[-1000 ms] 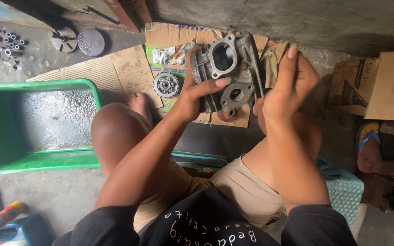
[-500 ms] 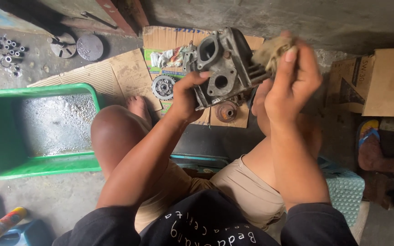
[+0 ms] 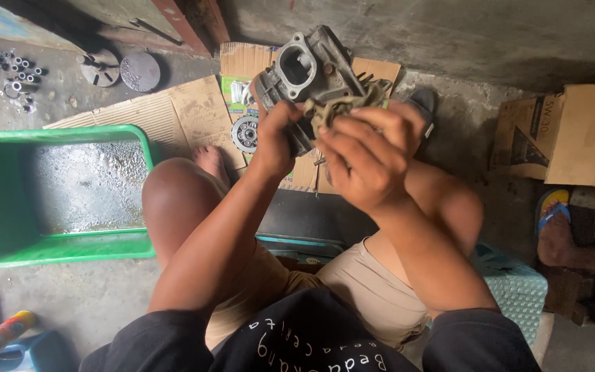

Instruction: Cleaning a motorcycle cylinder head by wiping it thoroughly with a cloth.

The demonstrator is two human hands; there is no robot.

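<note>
Wiping step: left hand (image 3: 277,141) clamps the grey cast-metal engine cylinder head (image 3: 308,76), held up over the cardboard sheet (image 3: 173,110); right hand (image 3: 363,162) closed on an olive rag (image 3: 332,110) pressed to it. Next likely calls for turning the casting. Round toothed gear (image 3: 246,133), wet green plastic tub (image 3: 8,200) lie on the floor.

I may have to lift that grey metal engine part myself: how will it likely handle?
The engine part looks like solid cast metal, so probably stiff and heavy for its size. The left hand grips it from below while the right hand presses a rag on it; possibly oily and slippery.
</note>
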